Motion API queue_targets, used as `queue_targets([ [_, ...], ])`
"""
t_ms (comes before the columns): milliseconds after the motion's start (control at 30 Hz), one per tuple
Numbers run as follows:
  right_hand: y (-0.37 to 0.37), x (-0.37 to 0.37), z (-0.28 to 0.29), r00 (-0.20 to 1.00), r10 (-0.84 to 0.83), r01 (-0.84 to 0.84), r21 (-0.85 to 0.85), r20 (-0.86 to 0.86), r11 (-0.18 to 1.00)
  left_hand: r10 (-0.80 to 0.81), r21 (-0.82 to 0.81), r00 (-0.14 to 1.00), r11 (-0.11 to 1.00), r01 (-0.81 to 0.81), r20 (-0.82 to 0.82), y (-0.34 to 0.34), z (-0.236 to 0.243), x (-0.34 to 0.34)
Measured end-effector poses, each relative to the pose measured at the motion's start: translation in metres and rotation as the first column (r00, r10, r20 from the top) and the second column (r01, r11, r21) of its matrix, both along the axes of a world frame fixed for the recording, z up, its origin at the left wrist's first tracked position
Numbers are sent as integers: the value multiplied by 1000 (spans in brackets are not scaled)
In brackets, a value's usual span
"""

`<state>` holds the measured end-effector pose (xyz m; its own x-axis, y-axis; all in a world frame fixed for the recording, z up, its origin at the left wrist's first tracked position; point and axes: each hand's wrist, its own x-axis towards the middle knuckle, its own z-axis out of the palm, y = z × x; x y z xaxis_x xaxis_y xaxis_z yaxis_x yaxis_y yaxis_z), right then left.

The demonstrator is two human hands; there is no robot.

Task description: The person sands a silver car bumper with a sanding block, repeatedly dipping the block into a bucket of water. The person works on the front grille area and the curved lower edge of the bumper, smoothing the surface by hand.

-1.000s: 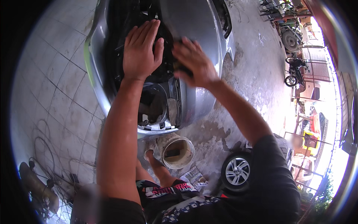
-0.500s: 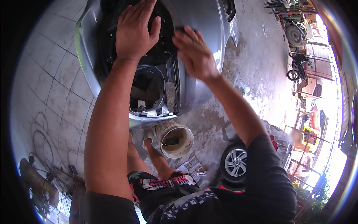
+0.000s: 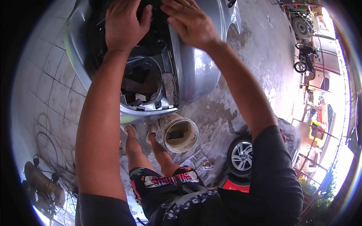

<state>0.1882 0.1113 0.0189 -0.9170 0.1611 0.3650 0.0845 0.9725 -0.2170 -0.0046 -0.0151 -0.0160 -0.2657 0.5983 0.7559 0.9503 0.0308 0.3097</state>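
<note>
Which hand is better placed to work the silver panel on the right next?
Likely the right hand: it angles over the near edge of the silver panel, its forearm coming from that side. The left hand is farther left, over the dark recess.

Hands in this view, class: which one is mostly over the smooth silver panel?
The right hand, reaching up and leftward across the silver panel; the left hand is over the dark opening instead.

One left hand (image 3: 123, 29) and one right hand (image 3: 193, 26) make two hands; beside them are one silver bumper (image 3: 198, 77), one bucket (image 3: 168, 122) with one dark block (image 3: 175, 135) inside, one spoked wheel (image 3: 241, 155) with silver spokes, one motorcycle (image 3: 307, 59) and two bare legs (image 3: 138, 152).
</note>
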Motion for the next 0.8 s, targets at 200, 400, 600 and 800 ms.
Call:
queue_targets([
  [200,-145,187,-134,988,-146,143,67,46,988,-17,29,1000,999,17,11,10,3,11],
  [400,-125,93,-65,944,-330,330,-41,13,943,21,-6,1000,1000,-21,-11,5,4,4],
  [600,-91,31,-34,944,-330,331,37,-23,943,10,-51,1000,999,-10,-8,-5,0,1],
  [800,-158,189,-123,928,-303,285,110,218,952,-5,-45,999,999,7,46,6,6,15],
])
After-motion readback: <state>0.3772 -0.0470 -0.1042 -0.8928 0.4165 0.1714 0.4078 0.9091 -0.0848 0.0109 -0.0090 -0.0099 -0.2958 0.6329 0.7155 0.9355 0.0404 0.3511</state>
